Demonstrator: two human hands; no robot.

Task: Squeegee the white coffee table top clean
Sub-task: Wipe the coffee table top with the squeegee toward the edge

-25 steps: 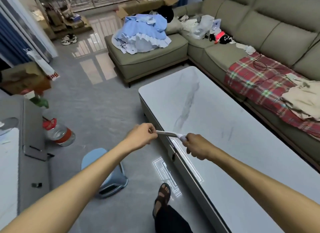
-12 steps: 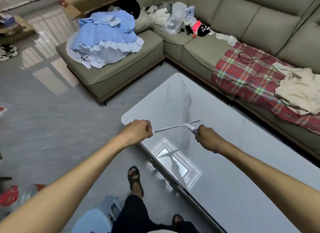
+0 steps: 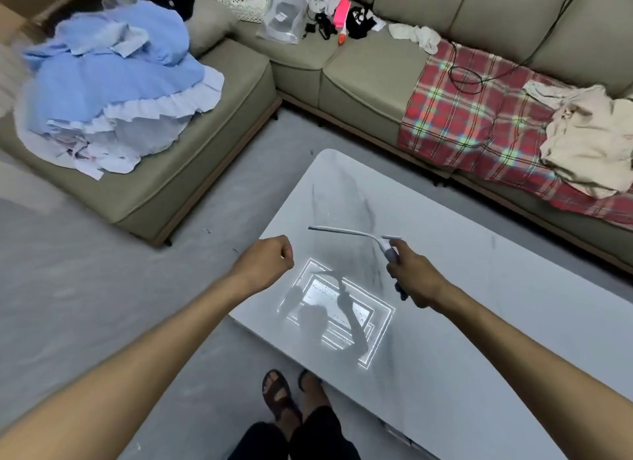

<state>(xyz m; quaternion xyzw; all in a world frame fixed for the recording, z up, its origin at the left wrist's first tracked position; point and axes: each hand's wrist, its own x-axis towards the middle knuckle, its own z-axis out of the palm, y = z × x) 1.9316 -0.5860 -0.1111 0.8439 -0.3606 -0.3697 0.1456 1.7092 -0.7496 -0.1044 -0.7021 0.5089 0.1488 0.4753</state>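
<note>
- A white squeegee point(image 3: 356, 234) is gripped by its handle in the right hand point(image 3: 416, 281), with the blade held across the left end of the white coffee table point(image 3: 496, 322); contact with the top cannot be told.
- The left hand point(image 3: 265, 264) is curled into an empty fist over the table's short left edge, apart from the squeegee.
- A plaid blanket point(image 3: 479, 117) is seen on the sofa point(image 3: 359, 69) beyond the far long edge.
</note>
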